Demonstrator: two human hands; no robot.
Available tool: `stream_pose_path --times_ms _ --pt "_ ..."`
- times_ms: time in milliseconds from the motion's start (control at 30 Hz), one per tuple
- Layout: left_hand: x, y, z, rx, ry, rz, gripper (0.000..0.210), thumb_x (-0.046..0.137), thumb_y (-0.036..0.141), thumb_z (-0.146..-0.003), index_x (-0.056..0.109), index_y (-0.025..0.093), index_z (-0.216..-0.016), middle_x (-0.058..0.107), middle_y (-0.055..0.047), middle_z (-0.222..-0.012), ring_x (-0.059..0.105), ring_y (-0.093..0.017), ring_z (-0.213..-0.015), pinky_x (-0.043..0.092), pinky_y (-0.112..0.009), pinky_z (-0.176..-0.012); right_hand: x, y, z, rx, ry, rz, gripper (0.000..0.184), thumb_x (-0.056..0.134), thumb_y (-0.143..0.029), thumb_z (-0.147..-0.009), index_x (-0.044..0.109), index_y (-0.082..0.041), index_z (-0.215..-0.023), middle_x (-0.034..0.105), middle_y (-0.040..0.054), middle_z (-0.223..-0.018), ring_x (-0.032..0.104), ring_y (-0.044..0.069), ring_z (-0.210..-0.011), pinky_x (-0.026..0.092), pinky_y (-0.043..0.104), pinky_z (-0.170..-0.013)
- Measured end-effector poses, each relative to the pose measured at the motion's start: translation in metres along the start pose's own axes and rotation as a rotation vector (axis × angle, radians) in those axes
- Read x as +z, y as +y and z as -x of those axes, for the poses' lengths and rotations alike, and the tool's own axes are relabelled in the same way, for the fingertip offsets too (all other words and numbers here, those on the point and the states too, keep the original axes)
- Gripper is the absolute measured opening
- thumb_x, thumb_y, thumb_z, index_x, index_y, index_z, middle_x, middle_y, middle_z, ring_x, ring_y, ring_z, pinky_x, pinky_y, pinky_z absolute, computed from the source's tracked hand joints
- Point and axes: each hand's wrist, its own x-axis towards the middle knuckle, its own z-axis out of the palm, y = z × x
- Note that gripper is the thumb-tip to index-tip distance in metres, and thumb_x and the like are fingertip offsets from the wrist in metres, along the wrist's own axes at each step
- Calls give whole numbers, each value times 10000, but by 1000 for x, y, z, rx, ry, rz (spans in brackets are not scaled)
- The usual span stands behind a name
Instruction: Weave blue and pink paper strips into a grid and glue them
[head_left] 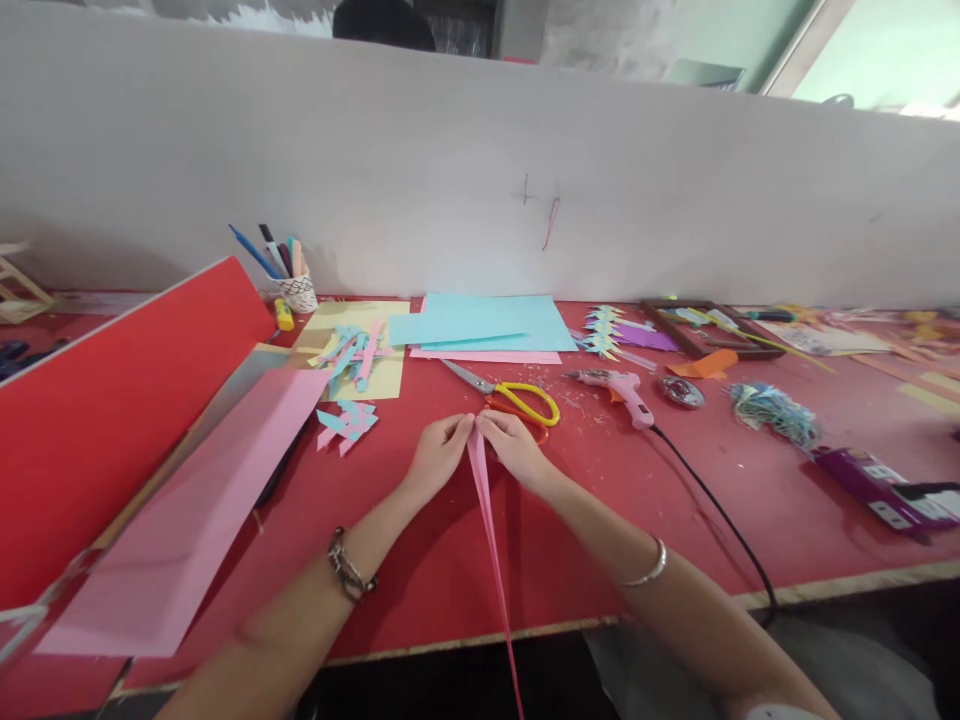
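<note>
Both hands meet over the middle of the red table, pinching the far end of a long folded pink paper strip [487, 510]. My left hand [440, 455] grips it from the left, thumb and fingertips together. From the right, my right hand [514, 447] pinches the same end. Toward me the strip narrows and hangs past the table's front edge. Just beyond my fingers lie scissors [534, 398] with yellow and orange handles, blades pointing away to the left. Left of my hands is a small pile of pink and blue folded paper pieces [349, 424].
Blue paper sheets [487, 322] lie against the white partition [420, 170]. To the right are a pink glue gun [619, 390] with a black cord, a tape roll [682, 391] and a purple power strip [885, 490]. A red board [127, 410] and pink sheet [202, 500] stand left.
</note>
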Motion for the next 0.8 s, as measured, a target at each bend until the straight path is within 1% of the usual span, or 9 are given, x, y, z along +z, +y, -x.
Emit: stream_pose_path --times_ms 67,133,233,300,400,567,800 --pt "-1 0 0 -12 -9 16 316 408 435 -722 461 182 -539 454 35 -502 456 -135 -545 365 -244 -545 3 0 1 31 -19 -35 276 397 -331 -748 332 -209 -510 295 -79 -446 274 64 -413 229 218 -429" --pt "-1 1 0 -25 -26 32 337 403 456 -721 472 181 -537 443 39 -476 454 -132 -515 370 -243 -527 5 0 2 56 -25 -65 291 418 -342 -758 344 -207 -512 306 -82 -431 285 61 -396 228 213 -419" --pt "-1 1 1 -33 -30 42 345 413 467 -717 461 184 -524 396 55 -441 393 -110 -448 331 -229 -462 6 -1 2 87 -14 -99 305 442 -349 -761 345 -205 -509 314 -84 -424 296 57 -386 229 206 -408" --pt "-1 1 0 -30 -17 40 345 430 466 -713 441 187 -509 375 59 -436 363 -101 -436 303 -223 -441 6 -1 3 104 -6 -114 307 449 -344 -758 345 -205 -505 314 -85 -414 297 55 -379 225 203 -401" --pt "-1 0 0 -26 3 29 349 451 463 -710 413 191 -494 370 59 -436 364 -99 -435 290 -221 -438 5 -1 3 123 4 -128 297 451 -320 -746 349 -203 -493 312 -89 -399 295 51 -370 220 200 -393" --pt "-2 -1 2 -31 26 -6 360 445 449 -725 379 196 -478 344 63 -415 342 -94 -407 261 -224 -425 5 -3 4 147 8 -137 274 429 -275 -725 357 -198 -471 317 -91 -374 290 43 -353 208 191 -376" --pt "0 -1 3 -28 70 -38 351 438 436 -723 361 194 -480 286 62 -460 307 -95 -461 246 -226 -454 6 -5 5 180 21 -135 282 438 -279 -721 360 -198 -463 324 -94 -336 274 37 -319 174 182 -338"
